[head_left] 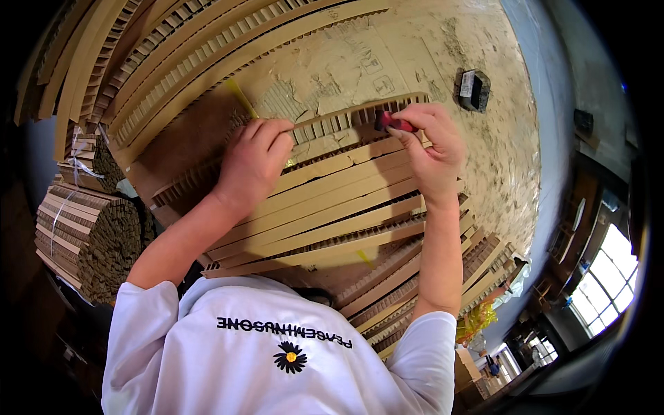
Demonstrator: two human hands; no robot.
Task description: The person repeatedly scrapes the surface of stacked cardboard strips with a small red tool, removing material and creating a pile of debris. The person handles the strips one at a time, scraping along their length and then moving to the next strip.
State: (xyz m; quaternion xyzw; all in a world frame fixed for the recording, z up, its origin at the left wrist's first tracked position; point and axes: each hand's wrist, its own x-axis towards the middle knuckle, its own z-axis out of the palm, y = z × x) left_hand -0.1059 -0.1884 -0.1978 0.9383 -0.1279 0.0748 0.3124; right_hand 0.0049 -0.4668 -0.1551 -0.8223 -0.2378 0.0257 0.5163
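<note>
Ribbed cardboard strip (325, 127) under both hands; red-and-black object (407, 124) at its right end.
Strip lies across the counter (501, 162). Left hand (254, 160) is over its middle, fingers curled and close together (thumb hidden; gripping or only pressing, cannot tell), presumably to steady it. Right hand (437, 151) is at the strip's right end, fingers closed in a pinch on the red-and-black object, probably for fine control. Flat strips (339, 181) lie side by side on the wearer's side of the ribbed strip, perhaps for easy reach; a black block (474, 90) sits apart, beyond its right end.
</note>
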